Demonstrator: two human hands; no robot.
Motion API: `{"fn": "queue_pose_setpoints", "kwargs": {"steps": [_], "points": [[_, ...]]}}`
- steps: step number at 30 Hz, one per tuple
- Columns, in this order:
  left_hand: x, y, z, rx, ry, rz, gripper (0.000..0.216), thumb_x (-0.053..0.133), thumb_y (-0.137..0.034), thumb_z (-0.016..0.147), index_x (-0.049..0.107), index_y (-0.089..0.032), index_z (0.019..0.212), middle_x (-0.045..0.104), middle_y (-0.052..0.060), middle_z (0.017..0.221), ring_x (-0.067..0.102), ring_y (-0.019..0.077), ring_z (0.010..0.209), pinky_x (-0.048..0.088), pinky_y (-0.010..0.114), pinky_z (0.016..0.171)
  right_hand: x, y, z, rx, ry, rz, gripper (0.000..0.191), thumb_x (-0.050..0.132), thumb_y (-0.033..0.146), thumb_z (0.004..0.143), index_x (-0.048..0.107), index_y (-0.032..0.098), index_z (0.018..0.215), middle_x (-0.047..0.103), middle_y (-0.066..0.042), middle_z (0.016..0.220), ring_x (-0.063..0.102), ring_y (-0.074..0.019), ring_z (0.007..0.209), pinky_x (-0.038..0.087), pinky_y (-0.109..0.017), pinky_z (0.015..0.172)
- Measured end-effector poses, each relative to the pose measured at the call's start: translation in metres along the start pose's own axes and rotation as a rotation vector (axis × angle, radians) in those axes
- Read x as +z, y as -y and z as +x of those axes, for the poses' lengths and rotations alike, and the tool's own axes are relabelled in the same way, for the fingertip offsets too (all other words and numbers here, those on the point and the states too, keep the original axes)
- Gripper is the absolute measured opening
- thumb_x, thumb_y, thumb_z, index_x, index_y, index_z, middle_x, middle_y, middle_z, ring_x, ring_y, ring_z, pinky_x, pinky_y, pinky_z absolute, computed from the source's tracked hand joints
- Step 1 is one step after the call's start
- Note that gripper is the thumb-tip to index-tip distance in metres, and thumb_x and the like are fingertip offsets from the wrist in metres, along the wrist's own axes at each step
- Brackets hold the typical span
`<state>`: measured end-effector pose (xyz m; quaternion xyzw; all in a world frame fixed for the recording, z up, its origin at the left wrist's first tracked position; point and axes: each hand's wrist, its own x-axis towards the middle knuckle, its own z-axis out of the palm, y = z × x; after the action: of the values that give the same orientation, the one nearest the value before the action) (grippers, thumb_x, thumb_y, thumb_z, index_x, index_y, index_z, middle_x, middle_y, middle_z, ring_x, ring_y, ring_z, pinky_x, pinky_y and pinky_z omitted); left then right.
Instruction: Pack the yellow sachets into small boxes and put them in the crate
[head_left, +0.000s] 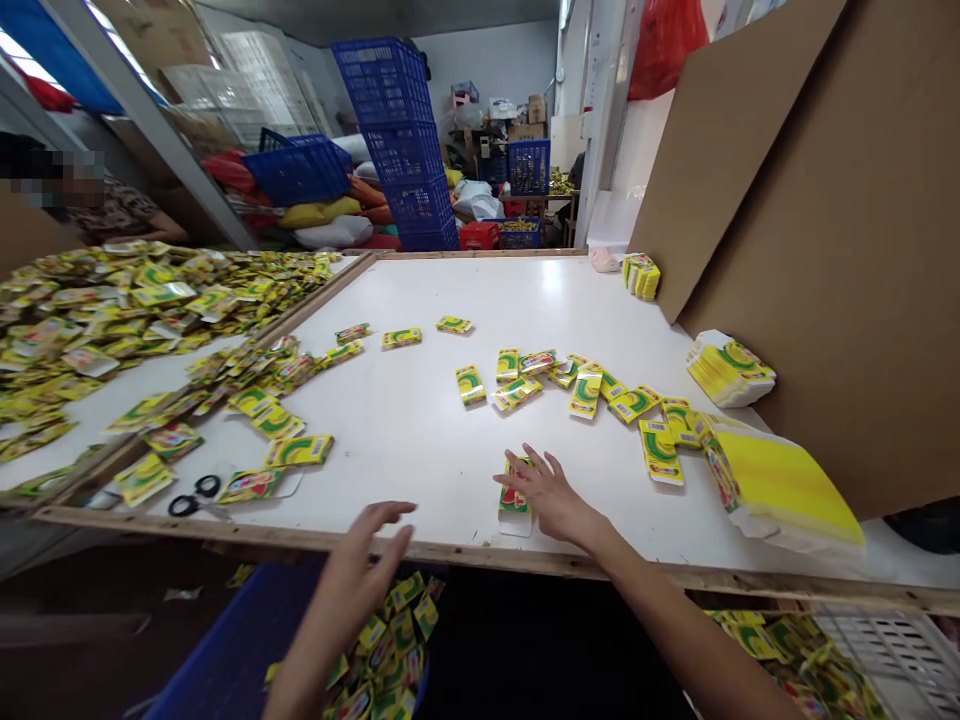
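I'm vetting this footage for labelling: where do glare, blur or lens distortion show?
Head view: bright glare on the far part of the white tabletop; head view: left hand looks soft, probably motion blur, while the right hand is crisper; head view: the blue crate stack leans near the top, likely wide-angle distortion.

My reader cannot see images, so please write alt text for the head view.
A person's right hand is spread over a small carton on a white table, while the open left hand hovers near its front edge. Similar cartons lie scattered, with scissors and a large heap at left.
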<state>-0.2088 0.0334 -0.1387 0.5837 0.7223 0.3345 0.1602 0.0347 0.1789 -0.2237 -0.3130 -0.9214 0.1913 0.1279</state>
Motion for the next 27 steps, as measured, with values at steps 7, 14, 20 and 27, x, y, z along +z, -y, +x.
{"fn": "queue_pose_setpoints", "kwargs": {"steps": [7,14,20,27], "points": [[0.124,-0.026,0.009,-0.112,-0.038,-0.479,0.044,0.062,-0.034,0.077,0.048,-0.022,0.117,0.055,0.011,0.119,0.058,0.0228,0.103,0.05,0.039,0.086,0.002,-0.001,0.004,0.207,-0.208,0.181,0.046,0.07,0.02,0.069,0.05,0.02,0.111,0.065,-0.013,0.112,0.055,-0.0303,0.112,0.032,-0.052,0.099],[0.174,-0.047,0.025,-0.092,0.132,-0.85,0.041,0.059,-0.031,0.082,0.041,-0.024,0.118,0.065,0.005,0.1,0.065,0.0171,0.083,0.051,0.03,0.076,0.025,0.005,-0.044,0.406,-0.555,0.856,0.032,0.049,0.034,0.087,0.038,0.022,0.114,0.068,-0.006,0.093,0.066,-0.0192,0.075,0.052,-0.031,0.067],[0.172,-0.046,0.032,-0.062,0.35,-0.939,0.035,0.064,-0.031,0.078,0.052,-0.02,0.11,0.064,0.003,0.091,0.063,0.0152,0.075,0.05,0.026,0.068,0.015,-0.007,-0.061,0.358,-0.544,0.856,0.032,0.051,0.036,0.086,0.049,0.023,0.116,0.067,-0.004,0.09,0.065,-0.0182,0.075,0.053,-0.03,0.069],[0.171,-0.042,0.041,-0.056,0.324,-0.943,0.024,0.069,-0.035,0.073,0.062,-0.017,0.088,0.066,0.006,0.094,0.062,0.019,0.087,0.049,0.029,0.076,0.004,-0.015,-0.049,0.268,-0.516,0.736,0.025,0.051,0.038,0.087,0.067,0.02,0.084,0.066,-0.005,0.086,0.061,-0.0189,0.083,0.05,-0.03,0.075]]}}
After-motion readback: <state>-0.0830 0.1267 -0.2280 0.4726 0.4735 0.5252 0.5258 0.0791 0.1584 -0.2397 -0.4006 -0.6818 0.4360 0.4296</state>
